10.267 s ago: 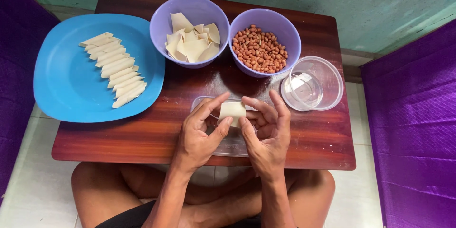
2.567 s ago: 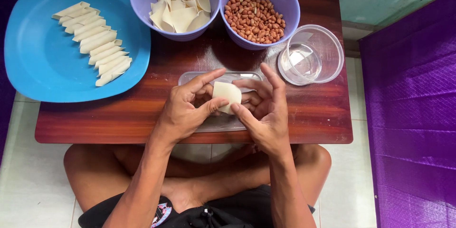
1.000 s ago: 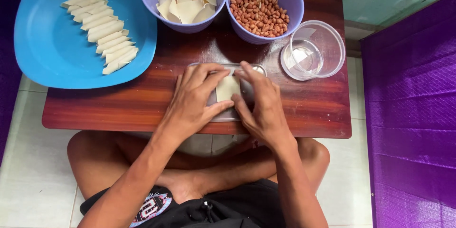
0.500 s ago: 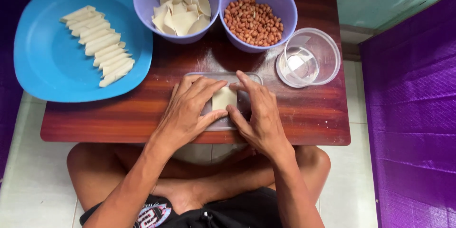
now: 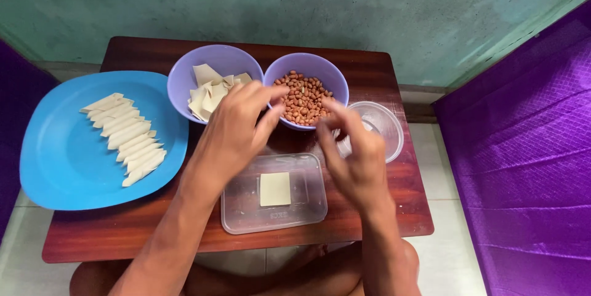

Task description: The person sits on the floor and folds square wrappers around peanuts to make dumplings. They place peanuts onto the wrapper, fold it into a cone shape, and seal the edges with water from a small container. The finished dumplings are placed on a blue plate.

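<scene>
Both hands over the peanut bowl, nothing held.
Left hand (image 5: 237,126) and right hand (image 5: 354,154) hovered with loose, empty grips above the peanuts (image 5: 303,97). Wrapper square (image 5: 274,189) lay flat in the clear tray (image 5: 237,213) on the worktop (image 5: 381,80): looked thin, limp, tearable; best lifted by an edge or corner.

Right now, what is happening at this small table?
A person sits at a wooden table and reaches both hands toward the purple bowl of peanuts. The left hand is at its rim; the right hand is blurred beside it. One pale square wrapper lies flat on a clear plastic lid. Rolled pieces are lined up on the blue plate.
</scene>
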